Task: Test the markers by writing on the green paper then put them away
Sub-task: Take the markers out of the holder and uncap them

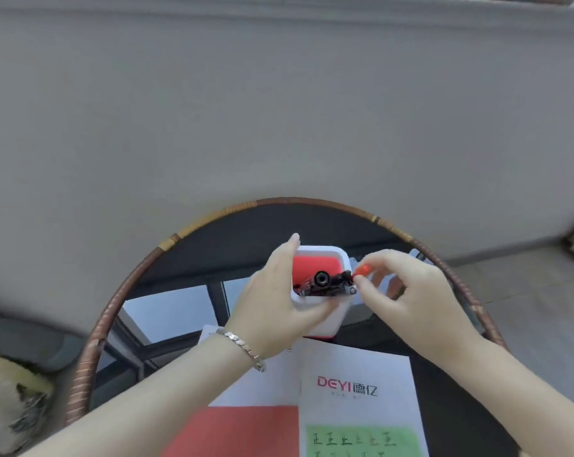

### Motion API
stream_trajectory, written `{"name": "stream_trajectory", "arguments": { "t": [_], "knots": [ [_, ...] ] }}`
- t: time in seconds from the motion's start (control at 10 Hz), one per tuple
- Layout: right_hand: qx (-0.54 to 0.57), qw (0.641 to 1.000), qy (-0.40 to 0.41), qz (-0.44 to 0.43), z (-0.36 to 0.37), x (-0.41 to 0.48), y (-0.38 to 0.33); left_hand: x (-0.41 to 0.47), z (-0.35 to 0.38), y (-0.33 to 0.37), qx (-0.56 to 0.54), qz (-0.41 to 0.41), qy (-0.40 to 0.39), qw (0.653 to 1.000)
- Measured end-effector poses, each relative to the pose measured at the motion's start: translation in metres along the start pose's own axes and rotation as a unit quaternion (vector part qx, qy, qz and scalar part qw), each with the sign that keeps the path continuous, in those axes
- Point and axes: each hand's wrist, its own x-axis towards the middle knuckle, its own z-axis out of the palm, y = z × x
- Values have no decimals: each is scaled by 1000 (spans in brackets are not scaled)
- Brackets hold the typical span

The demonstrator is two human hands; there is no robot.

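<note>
My left hand (279, 298) grips a white holder (331, 319) with a red inside, tilted toward me above a round glass table. Several dark markers (325, 283) lie in its mouth. At the holder's right rim my right hand (407, 291) pinches a marker with a red end (364, 269) between thumb and fingertips. The green paper (361, 440), with rows of handwritten marks, lies at the bottom edge on a white and red folder (354, 384) printed DEYI.
The table has a woven rattan rim (94, 344) and a reflective glass top. A grey wall (279, 110) fills the upper view. A mottled cushion or plant (12, 407) sits at the lower left, tiled floor (536, 308) at the right.
</note>
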Motion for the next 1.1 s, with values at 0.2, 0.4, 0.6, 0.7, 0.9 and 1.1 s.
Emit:
{"name": "stream_trajectory", "arguments": {
  "t": [0.2, 0.4, 0.6, 0.7, 0.9, 1.1],
  "knots": [
    [124, 981, 151, -6, -26, -23, -35, -14, -6, 28, 14, 30, 26, 999],
    [310, 922, 231, -4, -55, -61, -78, -59, -13, 72, 105, 205, 140, 963],
    [498, 836, 115, 199, -47, -96, -93, -99, -9, 92, 96, 235, 147, 956],
    [448, 869, 37, 205, -32, -108, -95, -118, -5, 94, 101, 216, 103, 966],
    [410, 897, 11, 166, -12, -121, -99, -131, -8, 90, 84, 155, 47, 983],
    [416, 900, 22, 130, -3, -122, -99, -132, -4, 77, 96, 228, 39, 968]
  ]
}}
